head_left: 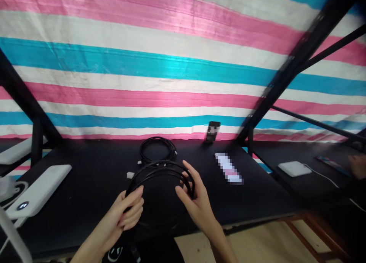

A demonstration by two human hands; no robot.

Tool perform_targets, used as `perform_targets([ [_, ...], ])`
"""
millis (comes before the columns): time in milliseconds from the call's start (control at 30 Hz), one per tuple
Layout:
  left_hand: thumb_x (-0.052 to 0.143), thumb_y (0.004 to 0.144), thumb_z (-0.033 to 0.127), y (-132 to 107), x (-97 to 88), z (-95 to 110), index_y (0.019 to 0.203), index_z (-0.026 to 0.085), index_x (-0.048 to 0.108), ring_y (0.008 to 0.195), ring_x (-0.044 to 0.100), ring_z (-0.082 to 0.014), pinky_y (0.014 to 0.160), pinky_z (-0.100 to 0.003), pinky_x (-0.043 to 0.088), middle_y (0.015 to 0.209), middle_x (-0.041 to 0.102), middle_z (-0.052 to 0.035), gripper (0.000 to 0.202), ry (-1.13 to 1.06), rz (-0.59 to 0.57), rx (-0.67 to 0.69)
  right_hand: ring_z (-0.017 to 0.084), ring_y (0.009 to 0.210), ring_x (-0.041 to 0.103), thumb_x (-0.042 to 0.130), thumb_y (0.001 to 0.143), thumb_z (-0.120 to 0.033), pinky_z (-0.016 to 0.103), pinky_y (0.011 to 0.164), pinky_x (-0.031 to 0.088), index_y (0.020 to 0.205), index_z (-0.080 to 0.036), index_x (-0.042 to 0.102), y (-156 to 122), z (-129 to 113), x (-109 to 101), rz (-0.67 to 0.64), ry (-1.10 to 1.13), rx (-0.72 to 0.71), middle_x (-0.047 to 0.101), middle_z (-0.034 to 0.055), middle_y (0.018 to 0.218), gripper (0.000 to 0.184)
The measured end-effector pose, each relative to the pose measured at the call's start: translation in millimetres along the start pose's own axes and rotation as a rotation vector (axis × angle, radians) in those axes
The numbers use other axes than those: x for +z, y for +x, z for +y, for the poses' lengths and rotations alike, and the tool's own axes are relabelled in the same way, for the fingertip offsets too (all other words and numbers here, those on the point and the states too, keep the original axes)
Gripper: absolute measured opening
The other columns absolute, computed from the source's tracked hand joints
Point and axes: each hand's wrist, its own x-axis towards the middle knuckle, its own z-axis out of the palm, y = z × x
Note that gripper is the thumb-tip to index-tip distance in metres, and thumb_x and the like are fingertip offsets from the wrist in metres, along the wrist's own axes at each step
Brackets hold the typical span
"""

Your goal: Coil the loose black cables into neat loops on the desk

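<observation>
A black cable coil (160, 163) is held above the black tabletop (97, 202): it is grasped at eight o'clock by the left hand (130, 209), with the fingers curled round the strands, and more loosely at three o'clock by the right hand (197, 196). As the loops are spread unevenly, they are probably best gathered to one size, with the strands pinned by the left hand and each turn laid flat, untwisted. Two black coils are counted, the second coil (173, 148) being laid at twelve o'clock; one white power bank (42, 190) is seen at nine, one pixelated flat object (228, 169) at two.
</observation>
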Motion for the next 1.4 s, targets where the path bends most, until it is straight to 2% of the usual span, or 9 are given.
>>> perform_targets([
  [200, 0.068, 0.063, 0.070, 8.4, 5.6, -6.2, 0.054, 0.019, 0.031, 0.038, 0.007, -0.0022, 0.038, -0.019, 0.013, 0.042, 0.011, 0.0110, 0.063, -0.010, -0.048, 0.010, 0.019, 0.093, 0.063, 0.054, 0.089, -0.030, 0.032, 0.079, 0.053, 0.121, -0.030, 0.061, 10.7, 8.0, -3.8, 0.074, -0.078, -0.031, 0.066, 0.0046, 0.101, 0.034],
  [467, 0.071, 0.062, 0.065, 25.9, 4.7, 2.0, 0.054, 0.019, 0.024, 0.037, 0.005, -0.0007, 0.039, -0.019, 0.007, 0.042, 0.010, 0.0114, 0.066, -0.071, 0.041, -0.022, 0.021, 0.103, 0.063, 0.049, 0.090, -0.023, 0.037, 0.094, 0.048, 0.108, -0.026, 0.069, 29.9, 13.0, 5.6, -0.055, -0.101, -0.120, 0.070, 0.0041, 0.108, 0.027],
  [633, 0.079, 0.061, 0.051, 37.0, -5.9, 7.2, 0.052, 0.018, 0.028, 0.037, 0.009, -0.0013, 0.039, -0.019, 0.008, 0.041, 0.013, 0.0107, 0.062, -0.108, 0.017, -0.014, 0.018, 0.076, 0.065, 0.053, 0.088, -0.031, 0.033, 0.069, 0.056, 0.105, -0.023, 0.069, 47.3, 26.8, 9.4, -0.108, -0.028, 0.027, 0.069, 0.0038, 0.083, 0.025],
  [733, 0.080, 0.062, 0.040, 45.2, -10.4, 16.4, 0.048, 0.019, 0.015, 0.034, 0.012, -0.0014, 0.037, -0.019, 0.006, 0.039, 0.012, 0.0095, 0.069, -0.147, 0.067, 0.030, 0.009, 0.049, 0.052, 0.054, 0.086, -0.037, 0.023, 0.049, 0.050, 0.110, -0.021, 0.064, 61.9, 36.2, 13.7, -0.205, 0.053, 0.140, 0.055, -0.0033, 0.063, 0.031],
  [1000, 0.061, 0.077, 0.031, 90.4, -9.5, 30.0, 0.050, 0.020, 0.011, 0.032, 0.010, -0.0050, 0.033, -0.022, 0.011, 0.038, 0.012, 0.0077, 0.057, -0.433, 0.332, 0.386, 0.012, 0.065, 0.060, 0.063, 0.078, -0.043, 0.021, 0.052, 0.051, 0.102, -0.019, 0.050, 82.0, 48.4, 43.0, -0.358, 0.274, 0.347, 0.060, -0.0029, 0.070, 0.036],
  [1133, 0.062, 0.074, 0.038, 127.9, -5.1, 25.7, 0.053, 0.020, 0.013, 0.036, 0.015, -0.0045, 0.038, -0.020, 0.019, 0.041, 0.013, 0.0087, 0.057, -0.369, 0.396, 0.444, 0.013, 0.060, 0.065, 0.060, 0.078, -0.048, 0.019, 0.041, 0.048, 0.101, -0.022, 0.041, 92.8, 56.1, 51.3, -0.337, 0.279, 0.495, 0.064, -0.0011, 0.079, 0.039],
  [1233, 0.059, 0.074, 0.048, 151.3, -7.4, 26.3, 0.053, 0.020, 0.016, 0.040, 0.028, -0.0052, 0.044, -0.018, 0.028, 0.043, 0.017, 0.0082, 0.055, -0.254, 0.423, 0.450, 0.012, 0.042, 0.059, 0.050, 0.084, -0.052, 0.014, 0.028, 0.034, 0.103, -0.023, 0.040, 106.8, 62.9, 47.8, -0.370, 0.177, 0.561, 0.062, -0.0034, 0.071, 0.036],
  [1300, 0.059, 0.073, 0.049, 162.2, -13.6, 28.1, 0.053, 0.020, 0.027, 0.047, 0.041, -0.0073, 0.048, -0.018, 0.035, 0.045, 0.030, 0.0058, 0.047, -0.130, 0.427, 0.422, 0.008, 0.031, 0.048, 0.044, 0.087, -0.052, 0.011, 0.025, 0.024, 0.102, -0.023, 0.040, 119.3, 69.1, 42.4, -0.364, 0.103, 0.550, 0.057, -0.0062, 0.060, 0.032],
  [1400, 0.067, 0.065, 0.046, 170.9, -27.8, 30.2, 0.062, 0.016, 0.046, 0.053, 0.051, -0.0108, 0.047, -0.019, 0.038, 0.056, 0.051, -0.0007, 0.037, 0.096, 0.383, 0.314, 0.006, 0.032, 0.044, 0.042, 0.090, -0.047, 0.011, 0.027, 0.024, 0.102, -0.022, 0.044, 141.0, 79.2, 33.5, -0.321, 0.020, 0.554, 0.052, -0.0070, 0.054, 0.028],
])
